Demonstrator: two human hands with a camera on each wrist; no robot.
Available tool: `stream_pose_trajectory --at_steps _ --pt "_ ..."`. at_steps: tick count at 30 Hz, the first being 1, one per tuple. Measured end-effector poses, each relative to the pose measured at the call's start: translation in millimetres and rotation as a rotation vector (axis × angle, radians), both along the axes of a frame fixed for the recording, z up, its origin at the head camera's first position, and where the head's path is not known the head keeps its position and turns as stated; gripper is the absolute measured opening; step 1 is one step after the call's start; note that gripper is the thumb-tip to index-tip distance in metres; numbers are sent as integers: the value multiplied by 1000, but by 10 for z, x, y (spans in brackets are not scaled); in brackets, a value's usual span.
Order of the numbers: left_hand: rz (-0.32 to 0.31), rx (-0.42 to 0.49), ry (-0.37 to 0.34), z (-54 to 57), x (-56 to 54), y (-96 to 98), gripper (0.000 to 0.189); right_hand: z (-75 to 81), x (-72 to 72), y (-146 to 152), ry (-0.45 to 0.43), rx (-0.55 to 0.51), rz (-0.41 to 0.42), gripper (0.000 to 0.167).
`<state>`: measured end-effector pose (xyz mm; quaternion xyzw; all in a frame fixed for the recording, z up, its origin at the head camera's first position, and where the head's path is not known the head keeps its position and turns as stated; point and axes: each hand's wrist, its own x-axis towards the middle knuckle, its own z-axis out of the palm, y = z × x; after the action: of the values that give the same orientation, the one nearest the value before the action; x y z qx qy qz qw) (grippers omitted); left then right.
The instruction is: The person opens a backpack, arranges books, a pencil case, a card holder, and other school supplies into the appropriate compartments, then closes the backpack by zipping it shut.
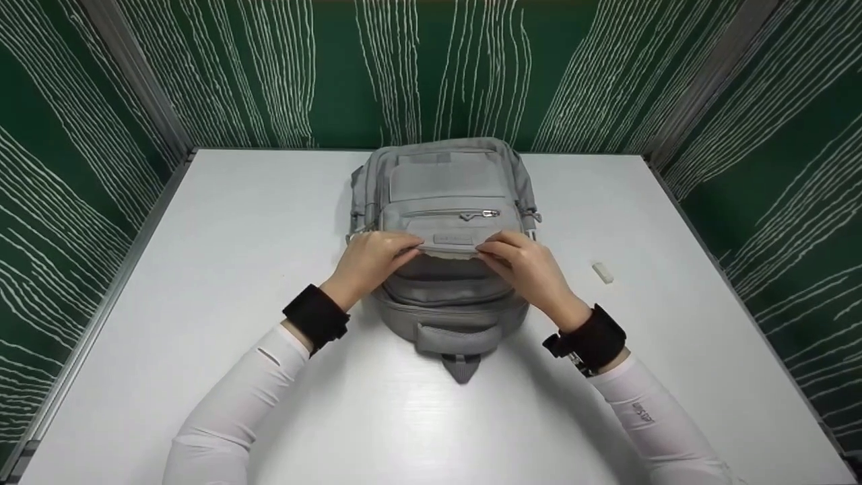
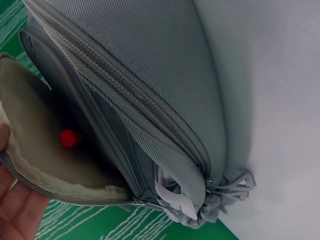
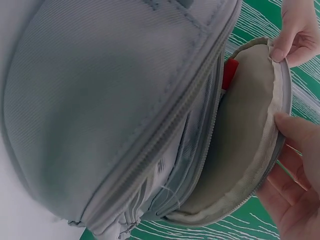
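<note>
A grey backpack (image 1: 448,182) lies on the white table with its top handle toward me. Its front pocket is unzipped, and the pocket flap (image 3: 250,115) is pulled away from the body, showing a beige lining. My left hand (image 1: 377,259) pinches the flap's edge on the left between thumb and fingers. On the right, my right hand (image 1: 528,269) pinches the same edge. Inside the pocket a small red thing shows, a round red end (image 2: 69,138) in the left wrist view; the rest of it is hidden in the pocket.
A small whitish block (image 1: 603,272) lies on the table (image 1: 673,377) right of the backpack. Green panels (image 1: 431,74) with white wavy lines stand behind and at both sides. A zippered slit (image 1: 451,213) crosses the backpack's front.
</note>
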<state>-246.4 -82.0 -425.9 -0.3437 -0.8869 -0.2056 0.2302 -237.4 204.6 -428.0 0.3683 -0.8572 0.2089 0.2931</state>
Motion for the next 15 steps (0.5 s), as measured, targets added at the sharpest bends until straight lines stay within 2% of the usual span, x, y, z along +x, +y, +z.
stream_pose_trajectory --at_steps 4,7,11,15 --pt "-3 12 -5 1 -9 8 20 -9 7 120 22 -18 -11 11" --pt "-1 23 -11 0 -19 7 20 -24 13 275 14 -43 -57 14" --pt "15 50 -32 -2 -28 1 20 -58 6 582 -91 -75 -234 18" --pt "23 71 -50 -4 -30 0 20 -148 -39 999 -286 -48 -452 25"
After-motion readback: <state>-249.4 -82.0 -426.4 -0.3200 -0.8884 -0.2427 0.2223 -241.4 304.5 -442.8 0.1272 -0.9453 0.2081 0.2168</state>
